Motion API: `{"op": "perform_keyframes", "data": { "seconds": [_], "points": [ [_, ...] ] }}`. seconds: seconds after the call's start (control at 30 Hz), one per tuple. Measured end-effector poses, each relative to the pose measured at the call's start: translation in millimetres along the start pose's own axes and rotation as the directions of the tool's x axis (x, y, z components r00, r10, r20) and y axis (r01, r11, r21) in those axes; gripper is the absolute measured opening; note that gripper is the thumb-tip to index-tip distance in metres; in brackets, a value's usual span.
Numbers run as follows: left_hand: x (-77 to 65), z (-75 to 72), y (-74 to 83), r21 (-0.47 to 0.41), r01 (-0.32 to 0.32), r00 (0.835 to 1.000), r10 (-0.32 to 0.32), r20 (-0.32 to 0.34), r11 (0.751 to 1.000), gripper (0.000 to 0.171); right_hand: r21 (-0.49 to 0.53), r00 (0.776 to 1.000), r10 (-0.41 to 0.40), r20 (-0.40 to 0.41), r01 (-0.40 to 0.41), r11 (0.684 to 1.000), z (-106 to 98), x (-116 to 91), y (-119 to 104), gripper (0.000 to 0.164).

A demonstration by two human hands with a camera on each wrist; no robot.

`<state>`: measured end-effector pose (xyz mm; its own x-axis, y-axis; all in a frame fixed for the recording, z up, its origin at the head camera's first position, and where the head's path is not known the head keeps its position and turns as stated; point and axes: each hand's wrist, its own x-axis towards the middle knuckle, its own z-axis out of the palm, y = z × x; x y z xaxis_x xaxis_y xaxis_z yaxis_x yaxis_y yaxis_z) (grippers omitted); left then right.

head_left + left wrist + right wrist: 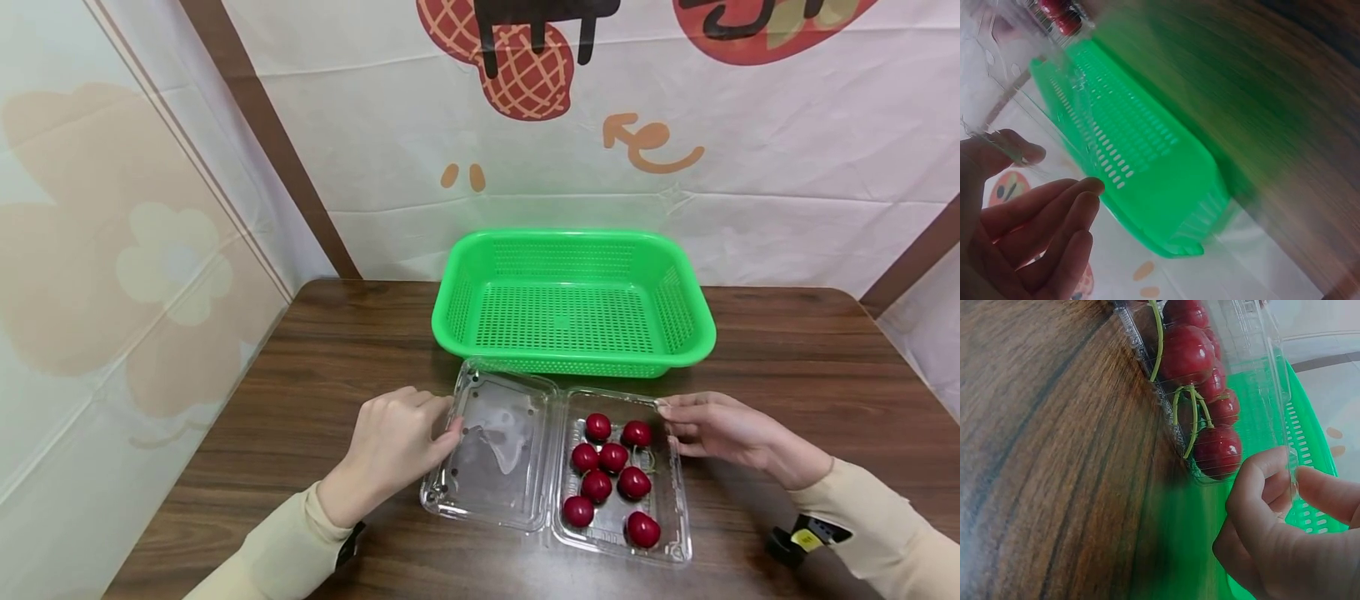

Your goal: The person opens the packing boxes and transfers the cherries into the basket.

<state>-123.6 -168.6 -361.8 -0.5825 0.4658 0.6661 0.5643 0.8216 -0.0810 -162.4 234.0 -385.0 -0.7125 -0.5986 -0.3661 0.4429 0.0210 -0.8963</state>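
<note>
Steadying the box probably wants light, level grips: the left hand curls thumb and fingers about the lid, the right hand pinches the box's rim. Cherries lie inside, just before the basket.

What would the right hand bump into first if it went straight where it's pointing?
The side wall of the clear plastic clamshell, whose rim the right hand pinches. Past that, probably the nearest cherry, though exact depth is hard to judge.
</note>
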Motion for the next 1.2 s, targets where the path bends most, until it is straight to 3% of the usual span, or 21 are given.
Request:
{"op": "perform_keyframes", "data": {
  "seconds": [0.4,0.77,1.2],
  "points": [
    [-6.7,3.9,-6.3,0.04,0.046,0.994,-0.049,0.098,0.998,0.021,-0.02,0.999,0.006,-0.054,-0.007,1.0,1.5,7.9,-1.7,0.015],
    [-8.6,11.4,-11.5,0.047,0.045,0.991,-0.05,0.124,0.998,0.035,0.0,0.997,0.015,-0.07,-0.015,1.0,1.8,12.2,-5.7,0.014],
    [-8.4,20.2,-13.3,0.067,0.07,0.975,-0.083,0.207,0.995,0.038,0.022,0.994,0.02,-0.103,-0.018,1.0,-2.1,21.0,-8.5,0.011]
  ]
}}
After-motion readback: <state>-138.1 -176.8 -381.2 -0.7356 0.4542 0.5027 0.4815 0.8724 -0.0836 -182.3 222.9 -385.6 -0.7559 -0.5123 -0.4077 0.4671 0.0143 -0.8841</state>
